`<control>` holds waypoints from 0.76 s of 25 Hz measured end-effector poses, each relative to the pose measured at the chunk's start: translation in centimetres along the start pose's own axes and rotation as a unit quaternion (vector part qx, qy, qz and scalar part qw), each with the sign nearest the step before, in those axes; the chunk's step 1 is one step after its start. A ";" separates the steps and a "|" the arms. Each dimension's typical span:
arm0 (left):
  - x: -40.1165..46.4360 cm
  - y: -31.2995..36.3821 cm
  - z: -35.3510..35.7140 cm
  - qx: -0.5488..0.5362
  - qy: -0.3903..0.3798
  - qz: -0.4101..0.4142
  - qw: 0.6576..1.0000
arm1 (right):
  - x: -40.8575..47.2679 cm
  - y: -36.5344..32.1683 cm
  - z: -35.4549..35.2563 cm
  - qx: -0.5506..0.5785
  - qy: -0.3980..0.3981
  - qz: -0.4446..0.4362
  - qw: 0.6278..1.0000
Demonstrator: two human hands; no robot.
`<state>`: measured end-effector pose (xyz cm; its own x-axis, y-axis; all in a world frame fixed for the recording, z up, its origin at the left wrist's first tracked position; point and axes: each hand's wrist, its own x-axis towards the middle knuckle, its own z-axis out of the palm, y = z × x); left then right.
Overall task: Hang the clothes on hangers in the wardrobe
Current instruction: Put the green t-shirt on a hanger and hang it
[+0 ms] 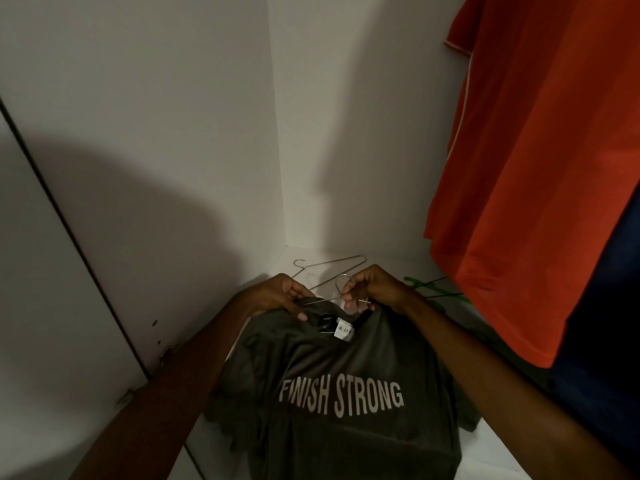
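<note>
A dark olive T-shirt [346, 431] printed "FINISH STRONG" hangs in front of me, inside the white wardrobe. A thin wire hanger [341, 285] sticks out of its neck opening, hook upward. My left hand [280, 294] grips the left side of the collar together with the hanger's wire. My right hand [375, 289] pinches the hanger near the base of its hook at the right side of the collar. A white label [343, 328] shows inside the neck.
A second wire hanger [329, 263] lies on the wardrobe floor behind my hands. A green hanger [420, 284] lies to the right. An orange garment [540, 168] hangs at the right, with a dark blue one [602, 341] beside it. The wardrobe door [52, 271] stands at the left.
</note>
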<state>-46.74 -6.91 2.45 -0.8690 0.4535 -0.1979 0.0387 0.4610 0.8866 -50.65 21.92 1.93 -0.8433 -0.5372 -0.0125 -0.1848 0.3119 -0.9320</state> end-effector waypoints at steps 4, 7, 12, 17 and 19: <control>0.3 1.9 0.4 -0.026 0.013 0.049 0.998 | 1.1 -1.9 2.3 -0.016 0.037 -0.039 0.998; -1.1 2.4 -1.0 0.002 0.071 0.083 0.994 | 0.2 -2.2 1.4 -0.002 0.060 -0.037 0.997; -3.2 4.4 -1.5 0.008 0.127 0.106 0.986 | -2.7 -2.9 -2.1 -0.132 -0.014 0.089 0.987; -5.6 7.3 -1.5 0.019 0.160 0.132 0.978 | -5.7 -7.8 -3.9 -0.054 0.051 -0.037 0.997; -6.8 8.4 -1.5 0.018 0.162 0.147 0.976 | -7.4 -9.9 -3.9 -0.046 0.082 -0.071 0.993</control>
<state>-41.21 -7.26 11.84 -0.9281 0.3077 0.2097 0.3211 0.3764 0.8690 -44.55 25.89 12.67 -0.8749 -0.4486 0.1824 -0.3467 0.3173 -0.8827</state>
